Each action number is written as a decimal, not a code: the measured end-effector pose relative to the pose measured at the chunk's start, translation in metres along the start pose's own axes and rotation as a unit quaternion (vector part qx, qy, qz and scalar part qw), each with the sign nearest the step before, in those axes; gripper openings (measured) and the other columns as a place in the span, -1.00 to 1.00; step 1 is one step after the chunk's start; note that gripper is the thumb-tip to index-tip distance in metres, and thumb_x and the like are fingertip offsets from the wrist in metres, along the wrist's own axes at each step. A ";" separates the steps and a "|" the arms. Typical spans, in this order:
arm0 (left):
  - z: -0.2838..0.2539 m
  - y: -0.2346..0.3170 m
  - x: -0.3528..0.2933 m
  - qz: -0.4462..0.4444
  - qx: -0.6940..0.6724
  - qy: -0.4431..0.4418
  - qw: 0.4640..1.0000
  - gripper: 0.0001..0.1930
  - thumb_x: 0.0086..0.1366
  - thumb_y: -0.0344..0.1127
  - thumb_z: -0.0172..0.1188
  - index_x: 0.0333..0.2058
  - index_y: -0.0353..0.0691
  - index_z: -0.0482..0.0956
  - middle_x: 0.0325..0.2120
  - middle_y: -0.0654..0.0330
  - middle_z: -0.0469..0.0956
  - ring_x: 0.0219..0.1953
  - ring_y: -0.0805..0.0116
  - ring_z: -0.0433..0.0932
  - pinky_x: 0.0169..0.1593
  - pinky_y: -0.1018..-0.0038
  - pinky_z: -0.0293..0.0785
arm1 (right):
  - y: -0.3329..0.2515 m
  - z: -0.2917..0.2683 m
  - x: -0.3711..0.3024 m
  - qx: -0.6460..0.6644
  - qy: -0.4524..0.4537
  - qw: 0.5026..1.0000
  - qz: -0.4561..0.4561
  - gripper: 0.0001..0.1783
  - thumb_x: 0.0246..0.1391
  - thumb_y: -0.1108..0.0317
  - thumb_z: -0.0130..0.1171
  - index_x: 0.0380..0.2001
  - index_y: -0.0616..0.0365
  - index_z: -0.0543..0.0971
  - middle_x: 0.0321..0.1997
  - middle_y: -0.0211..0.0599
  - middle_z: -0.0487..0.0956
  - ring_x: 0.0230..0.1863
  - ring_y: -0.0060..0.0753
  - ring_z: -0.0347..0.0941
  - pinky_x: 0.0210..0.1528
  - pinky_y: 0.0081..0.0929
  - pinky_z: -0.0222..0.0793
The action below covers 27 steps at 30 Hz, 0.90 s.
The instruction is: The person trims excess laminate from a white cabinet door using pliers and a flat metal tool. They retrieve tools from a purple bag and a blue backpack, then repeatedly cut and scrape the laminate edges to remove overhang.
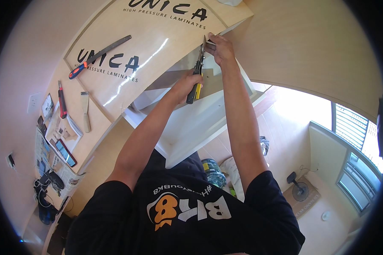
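Observation:
My left hand (187, 86) is closed around the yellow-and-black handles of a pair of snips (198, 68). Their dark blades point away from me and meet the front edge of a pale wood-toned laminate sheet (157, 46) with dark printing. Just right of the blade tips, my right hand (221, 49) pinches a thin edge of the sheet between thumb and fingers. How far the blades bite into the sheet is hidden. Below both hands, a white open drawer or cabinet box (191, 123) juts out toward my body.
On the sheet lies a file (102, 56). Further left are a red utility knife (62, 100), a scraper (85, 111), a phone (66, 152) and newspapers (68, 180). Bottles (214, 172) stand on the floor below, and a fan (300, 190) is at the right. A wood-toned panel (306, 51) rises at the right.

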<state>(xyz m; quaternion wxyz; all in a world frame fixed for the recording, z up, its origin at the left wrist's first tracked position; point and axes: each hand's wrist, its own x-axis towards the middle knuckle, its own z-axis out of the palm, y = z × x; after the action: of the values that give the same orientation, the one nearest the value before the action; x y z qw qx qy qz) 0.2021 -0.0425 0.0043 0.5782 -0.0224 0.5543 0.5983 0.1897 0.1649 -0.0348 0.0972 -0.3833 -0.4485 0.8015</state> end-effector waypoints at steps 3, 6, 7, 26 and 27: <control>-0.001 0.001 0.006 0.001 0.001 -0.017 1.000 -0.63 0.16 -0.26 0.19 -0.07 -0.27 0.44 -0.31 0.14 0.49 -0.27 0.33 0.55 -0.25 0.37 0.54 | 0.001 0.001 -0.001 0.007 -0.007 1.000 -0.010 -0.58 0.20 0.31 0.30 0.00 0.41 0.51 -0.09 -0.14 0.61 -0.19 -0.08 0.62 -0.07 -0.14 0.60; -0.002 0.000 0.008 0.011 -0.008 -0.011 1.000 -0.65 0.15 -0.28 0.19 -0.10 -0.25 0.42 -0.36 0.16 0.47 -0.34 0.36 0.51 -0.31 0.40 0.49 | 0.000 0.003 -0.003 0.003 -0.006 1.000 -0.017 -0.58 0.21 0.32 0.29 0.00 0.43 0.50 -0.09 -0.14 0.61 -0.22 -0.10 0.62 -0.09 -0.19 0.62; -0.003 0.000 0.009 0.020 -0.008 -0.003 1.000 -0.71 0.14 -0.28 0.20 -0.18 -0.23 0.41 -0.43 0.18 0.46 -0.42 0.39 0.47 -0.38 0.43 0.44 | -0.001 0.003 -0.004 0.004 -0.021 1.000 -0.020 -0.61 0.22 0.31 0.29 -0.03 0.39 0.51 -0.09 -0.14 0.61 -0.20 -0.10 0.60 -0.06 -0.19 0.59; -0.014 0.000 0.006 0.036 0.018 -0.031 0.999 -0.44 0.13 -0.36 0.15 0.16 -0.29 0.37 -0.40 0.15 0.52 -0.44 0.33 0.58 -0.34 0.45 0.53 | -0.002 0.000 -0.003 0.011 -0.021 0.999 -0.034 -0.66 0.19 0.37 0.29 -0.11 0.48 0.55 -0.18 -0.07 0.64 -0.24 -0.13 0.64 -0.11 -0.23 0.64; -0.014 0.001 0.005 0.033 0.017 -0.028 0.999 -0.43 0.13 -0.37 0.15 0.17 -0.28 0.37 -0.38 0.15 0.52 -0.42 0.33 0.59 -0.33 0.45 0.53 | -0.002 0.001 -0.003 0.007 -0.013 0.999 -0.033 -0.66 0.20 0.37 0.29 -0.11 0.47 0.55 -0.18 -0.07 0.64 -0.24 -0.13 0.64 -0.11 -0.23 0.65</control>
<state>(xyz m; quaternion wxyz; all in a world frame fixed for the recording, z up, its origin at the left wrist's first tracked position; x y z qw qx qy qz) 0.1913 -0.0488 -0.0042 0.5739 0.0229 0.5482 0.6079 0.1907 0.1645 -0.0316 0.1206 -0.3574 -0.4562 0.8060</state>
